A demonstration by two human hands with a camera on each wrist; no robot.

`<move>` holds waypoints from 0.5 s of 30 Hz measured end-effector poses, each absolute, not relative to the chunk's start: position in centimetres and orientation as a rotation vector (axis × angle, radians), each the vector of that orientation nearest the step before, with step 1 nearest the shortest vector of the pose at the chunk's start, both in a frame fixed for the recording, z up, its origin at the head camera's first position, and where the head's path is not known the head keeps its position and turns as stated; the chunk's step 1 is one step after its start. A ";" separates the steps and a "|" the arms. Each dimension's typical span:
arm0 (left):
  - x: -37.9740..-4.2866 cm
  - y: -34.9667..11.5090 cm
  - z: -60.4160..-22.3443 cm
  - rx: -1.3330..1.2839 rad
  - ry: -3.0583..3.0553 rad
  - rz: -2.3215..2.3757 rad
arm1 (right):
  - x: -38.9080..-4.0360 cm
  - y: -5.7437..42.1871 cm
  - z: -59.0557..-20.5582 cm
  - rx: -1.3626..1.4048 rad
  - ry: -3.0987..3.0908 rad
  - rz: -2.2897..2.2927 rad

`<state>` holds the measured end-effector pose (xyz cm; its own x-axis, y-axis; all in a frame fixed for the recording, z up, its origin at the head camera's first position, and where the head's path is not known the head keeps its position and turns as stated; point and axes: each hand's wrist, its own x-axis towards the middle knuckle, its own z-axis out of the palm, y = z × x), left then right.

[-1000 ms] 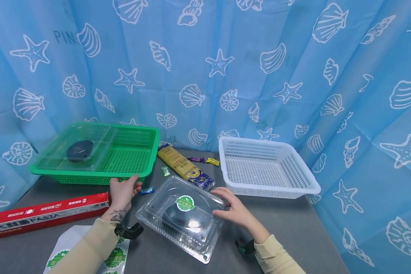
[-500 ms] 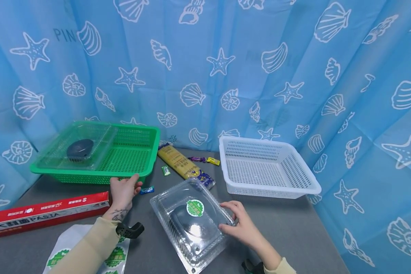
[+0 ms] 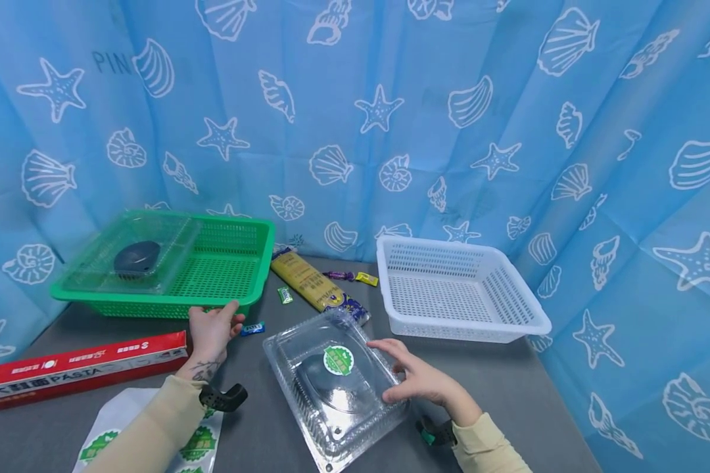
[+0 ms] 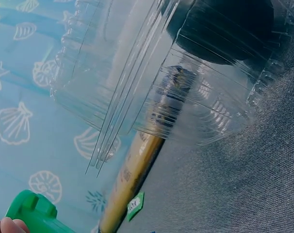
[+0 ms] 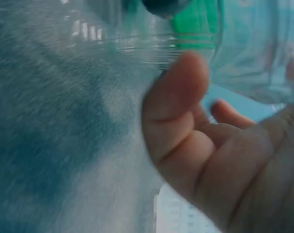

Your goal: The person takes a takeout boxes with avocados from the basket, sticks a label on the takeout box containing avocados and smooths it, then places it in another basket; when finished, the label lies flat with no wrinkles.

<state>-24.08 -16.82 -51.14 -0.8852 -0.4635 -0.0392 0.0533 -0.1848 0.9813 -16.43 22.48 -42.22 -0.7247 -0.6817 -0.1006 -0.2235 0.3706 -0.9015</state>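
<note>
My left hand [image 3: 212,330] grips the near right corner of the green basket [image 3: 154,307]; in the left wrist view only fingertips [image 4: 13,226] show at its rim. A clear plastic clamshell container [image 3: 363,394] with a round green sticker [image 3: 338,360] leans tilted in front of me. Through it shows a dark rounded object [image 4: 224,31]. My right hand [image 3: 420,378] holds the container's right edge, the fingers over the top and the thumb [image 5: 176,92] at the near side. A second clear container [image 3: 174,263] with a dark oval object lies in the green basket.
A white basket [image 3: 467,332] stands at the back right. Behind the container lie a yellow pasta packet [image 3: 307,279] and several small wrapped sweets. At left are a long red pasta box [image 3: 83,364] and a sheet of green stickers [image 3: 198,447]. A blue curtain [image 3: 331,131] hangs behind.
The clear container has turned clockwise and shifted right and toward me, with my right hand moving along at its edge. My left hand has stayed at the green basket.
</note>
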 end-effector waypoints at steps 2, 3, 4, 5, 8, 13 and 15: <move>-24.1 -16.6 -51.1 0.503 -1.759 -2.100 | -16.9 22.4 -42.3 -0.754 2.110 -1.323; -23.9 -16.5 -50.8 0.502 -1.765 -2.099 | -17.0 22.3 -42.3 -0.740 2.091 -1.329; -23.5 -16.4 -50.2 0.502 -1.773 -2.106 | -17.1 22.2 -42.3 -0.731 2.084 -1.335; -23.3 -16.3 -49.9 0.488 -1.761 -2.129 | -17.1 22.2 -42.4 -0.723 2.077 -1.352; -21.7 -15.6 -47.2 0.514 -1.768 -2.161 | -17.1 21.8 -42.7 -0.750 2.099 -1.418; -21.0 -15.2 -46.1 0.552 -1.798 -2.161 | -16.4 21.0 -42.8 -0.754 2.158 -1.553; -22.1 -15.8 -47.8 0.535 -1.797 -2.135 | -15.8 20.6 -42.1 -0.717 2.173 -1.591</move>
